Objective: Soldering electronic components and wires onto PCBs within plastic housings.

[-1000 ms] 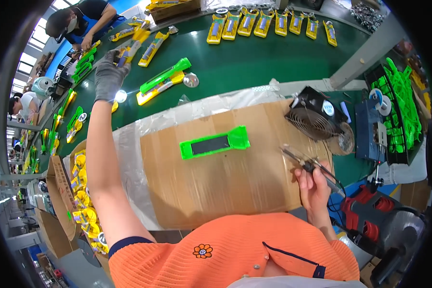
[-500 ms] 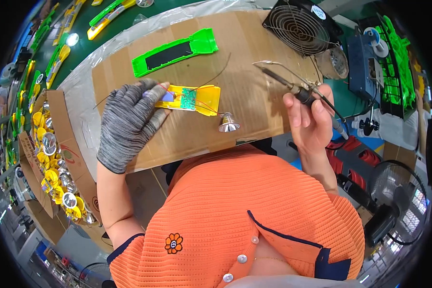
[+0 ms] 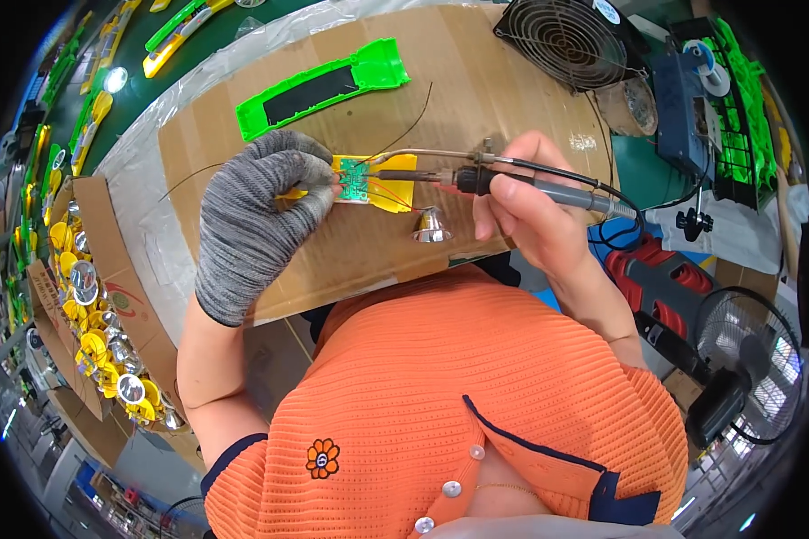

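Circuit board (image 3: pixel 354 182) — soldering iron (image 3: pixel 468 180) at edge

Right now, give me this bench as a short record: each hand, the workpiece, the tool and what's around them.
Left hand: gray-gloved, gripping the left part of the yellow casing
Right hand: bare, holding a soldering iron
Tool position: pointing left, over the circuit board; contact unclear
Near side: silver reflector, by the yellow casing's right end
Far side: green casing with dark insert, lying on cardboard
Far right: black fan
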`<state>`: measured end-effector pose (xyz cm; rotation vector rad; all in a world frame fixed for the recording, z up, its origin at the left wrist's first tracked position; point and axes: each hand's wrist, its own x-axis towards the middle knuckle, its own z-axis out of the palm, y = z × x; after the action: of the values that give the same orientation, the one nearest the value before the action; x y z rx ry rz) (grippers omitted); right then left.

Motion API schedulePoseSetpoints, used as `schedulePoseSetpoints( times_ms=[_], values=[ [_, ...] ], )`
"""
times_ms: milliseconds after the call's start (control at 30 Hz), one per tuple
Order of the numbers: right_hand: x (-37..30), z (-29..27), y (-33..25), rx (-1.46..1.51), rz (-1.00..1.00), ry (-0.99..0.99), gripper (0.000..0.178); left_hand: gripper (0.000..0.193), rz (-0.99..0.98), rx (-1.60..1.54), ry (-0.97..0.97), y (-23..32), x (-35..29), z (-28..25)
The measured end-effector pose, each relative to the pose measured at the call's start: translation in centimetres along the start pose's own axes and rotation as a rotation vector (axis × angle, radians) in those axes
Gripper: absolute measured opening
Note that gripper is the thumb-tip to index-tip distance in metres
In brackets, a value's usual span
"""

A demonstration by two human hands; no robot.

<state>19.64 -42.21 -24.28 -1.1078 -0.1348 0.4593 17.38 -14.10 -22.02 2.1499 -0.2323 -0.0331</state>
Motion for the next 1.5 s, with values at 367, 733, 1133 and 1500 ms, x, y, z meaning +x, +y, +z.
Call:
schedulePoseSetpoints(
  times_ms=[367,733,1133,1500],
  values=[
    [1.1,0.5,-0.1,-0.120,0.092,-0.046,0.015,0.008,0.104,0.231,-0.119,0.6,1.4,-0.3],
    [1.3,0.8,-0.2,-0.214,0.154,-0.041,0.018,0.011,0.114,0.245,-0.171,0.6,1.9,-0.5],
    [0.1,-0.4,-0.5,-0.132,0.063,0.019,0.012,0.011,0.138,0.393,-0.218,1.2,2.3,-0.8],
    [0.2,-2.6,-0.3,0.194,-0.198,0.130,0.011,0.009,0.218,0.515,-0.204,0.7,1.3,-1.3]
  ],
)
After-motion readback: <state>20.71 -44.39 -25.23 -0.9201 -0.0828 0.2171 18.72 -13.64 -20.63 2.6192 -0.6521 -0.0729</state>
